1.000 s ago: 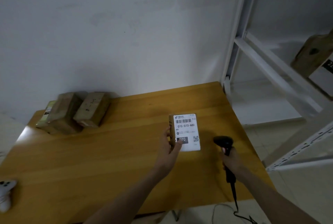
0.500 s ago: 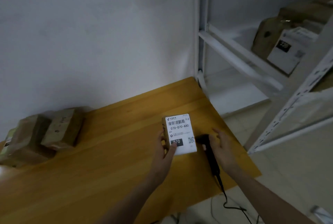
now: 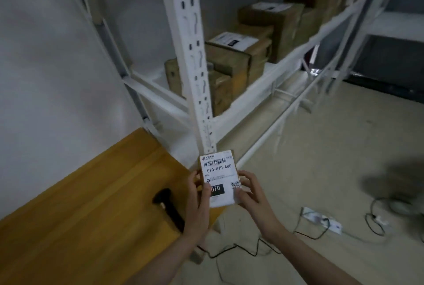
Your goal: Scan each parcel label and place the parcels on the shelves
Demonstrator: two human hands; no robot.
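Observation:
A small brown parcel (image 3: 219,173) with a white label reading 070-070-A80 is held up off the table, past its right corner. My left hand (image 3: 198,197) grips its left edge, thumb on the label. My right hand (image 3: 250,189) grips its right edge. The black barcode scanner (image 3: 168,206) lies on the wooden table (image 3: 80,216) to the left of my left hand, with nothing holding it. White metal shelves (image 3: 273,76) stand ahead with several brown parcels (image 3: 231,62) on one level.
A white slotted shelf upright (image 3: 195,55) rises just beyond the parcel. A white power strip (image 3: 321,219) and black cables (image 3: 243,252) lie on the beige floor to the right. A white wall runs along the left.
My right hand set the scanner down on the table and took hold of the parcel's right edge. The parcel rose off the table, and my view swung right toward the shelves.

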